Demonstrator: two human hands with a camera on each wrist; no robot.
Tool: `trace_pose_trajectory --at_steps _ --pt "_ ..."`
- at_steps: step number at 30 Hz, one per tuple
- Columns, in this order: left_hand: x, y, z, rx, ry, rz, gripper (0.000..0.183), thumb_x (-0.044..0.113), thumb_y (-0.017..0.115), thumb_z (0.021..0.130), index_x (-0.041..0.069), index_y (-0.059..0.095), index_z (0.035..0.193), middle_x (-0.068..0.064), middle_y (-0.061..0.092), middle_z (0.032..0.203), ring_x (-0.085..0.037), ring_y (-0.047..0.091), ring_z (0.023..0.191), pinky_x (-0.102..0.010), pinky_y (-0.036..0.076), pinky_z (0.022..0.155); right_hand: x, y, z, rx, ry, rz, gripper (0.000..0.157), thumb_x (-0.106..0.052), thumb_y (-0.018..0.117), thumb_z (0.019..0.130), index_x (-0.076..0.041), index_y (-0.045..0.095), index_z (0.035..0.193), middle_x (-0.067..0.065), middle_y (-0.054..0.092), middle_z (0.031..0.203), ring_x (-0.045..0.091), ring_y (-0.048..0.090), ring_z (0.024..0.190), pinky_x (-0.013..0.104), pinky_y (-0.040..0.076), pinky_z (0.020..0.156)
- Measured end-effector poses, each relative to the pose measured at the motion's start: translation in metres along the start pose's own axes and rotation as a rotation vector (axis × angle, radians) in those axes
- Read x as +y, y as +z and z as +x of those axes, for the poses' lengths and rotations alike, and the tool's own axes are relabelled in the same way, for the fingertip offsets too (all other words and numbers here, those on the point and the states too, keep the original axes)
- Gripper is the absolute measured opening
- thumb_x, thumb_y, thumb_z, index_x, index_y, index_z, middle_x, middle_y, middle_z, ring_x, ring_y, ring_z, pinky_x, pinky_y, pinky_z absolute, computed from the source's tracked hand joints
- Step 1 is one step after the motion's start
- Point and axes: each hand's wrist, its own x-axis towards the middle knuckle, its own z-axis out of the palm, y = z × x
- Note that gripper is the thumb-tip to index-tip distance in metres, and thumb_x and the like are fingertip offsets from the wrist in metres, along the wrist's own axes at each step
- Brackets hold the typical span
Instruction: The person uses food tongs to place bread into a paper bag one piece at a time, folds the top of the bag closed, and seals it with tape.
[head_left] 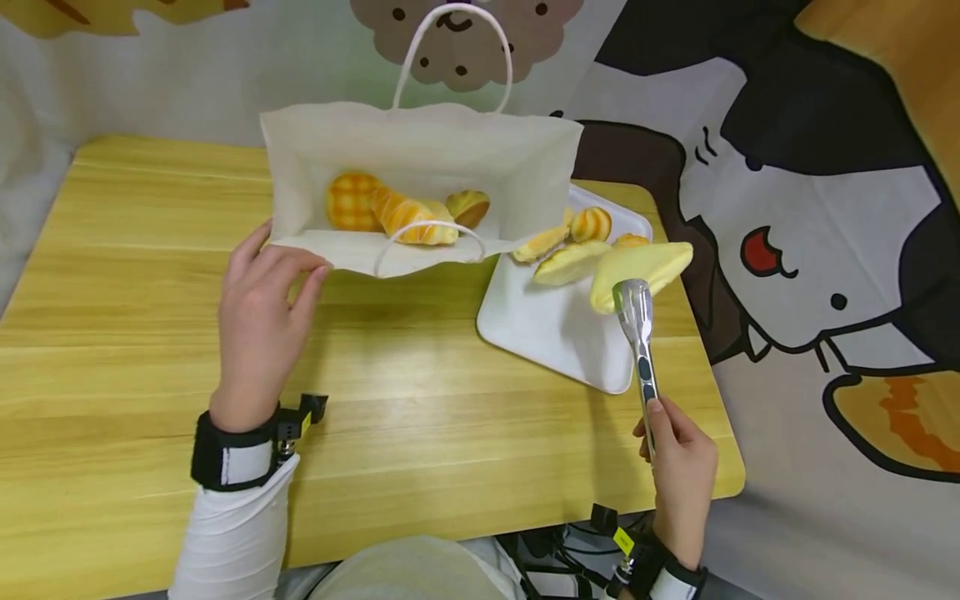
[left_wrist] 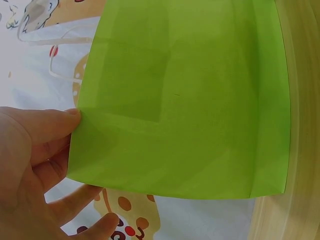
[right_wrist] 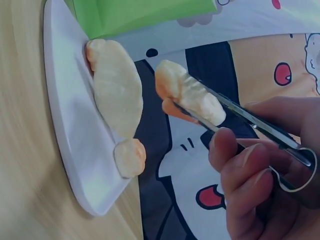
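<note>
My left hand [head_left: 258, 333] pinches the near left corner of a paper bag's rim, thumb on one side and fingers behind. The bag [head_left: 427, 146] is pale inside and green [left_wrist: 200, 115] outside, with white handles. Its mouth faces up, showing several bread pieces inside, including a checked round bun [head_left: 351, 202] and a striped roll [head_left: 408, 212]. In my right hand [head_left: 682, 462] are metal tongs [head_left: 642, 354], their tips closed on a pale yellow bread piece [head_left: 652, 265]. That piece hangs above the right part of a white tray [head_left: 543, 333], clear of it in the right wrist view.
More bread lies on the tray, among it a long pale piece [head_left: 570, 262] and a small striped roll [head_left: 591, 223]. The tray sits beside the bag on a wooden table [head_left: 420, 400]. A cartoon-print cloth [head_left: 817, 250] surrounds the table's back and right.
</note>
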Motion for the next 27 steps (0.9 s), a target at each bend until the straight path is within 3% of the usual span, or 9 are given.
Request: trace_pose_trajectory --at_steps 10,18,24,27 --pt "-0.001 -0.001 -0.001 0.008 0.014 -0.009 0.011 0.004 0.073 0.081 -0.007 0.069 0.083 -0.021 0.069 0.09 -0.036 0.048 0.119 -0.044 0.029 0.112 -0.015 0.004 0.001 0.093 -0.174 0.07 0.026 -0.03 0.06 0.093 -0.011 0.071 0.108 0.005 0.061 0.068 0.018 0.047 0.052 0.021 0.033 0.038" --pt "-0.002 -0.001 0.0 0.007 0.012 0.002 0.011 0.004 0.073 0.081 -0.007 0.07 0.083 -0.02 0.069 0.089 -0.036 0.048 0.118 -0.042 0.029 0.112 -0.039 0.006 0.007 0.151 -0.429 0.093 0.022 -0.019 0.06 0.093 -0.016 0.071 0.112 -0.001 0.061 0.065 0.015 0.047 0.051 0.016 0.037 0.041" --pt "-0.002 -0.001 0.001 0.004 0.021 -0.004 0.01 0.002 0.073 0.081 -0.007 0.069 0.083 -0.02 0.069 0.088 -0.036 0.05 0.115 -0.041 0.028 0.113 -0.057 0.007 0.011 0.141 -0.611 0.029 0.026 -0.012 0.064 0.09 -0.018 0.07 0.114 -0.015 0.06 0.07 0.007 0.049 0.055 0.012 0.039 0.047" --pt "-0.003 -0.001 0.001 0.003 0.022 -0.008 0.009 0.002 0.072 0.081 -0.007 0.069 0.082 -0.02 0.069 0.088 -0.036 0.05 0.115 -0.041 0.028 0.113 -0.065 0.008 0.013 0.126 -0.718 0.018 0.03 -0.008 0.068 0.086 -0.017 0.07 0.115 -0.015 0.06 0.071 0.005 0.047 0.056 0.011 0.037 0.048"
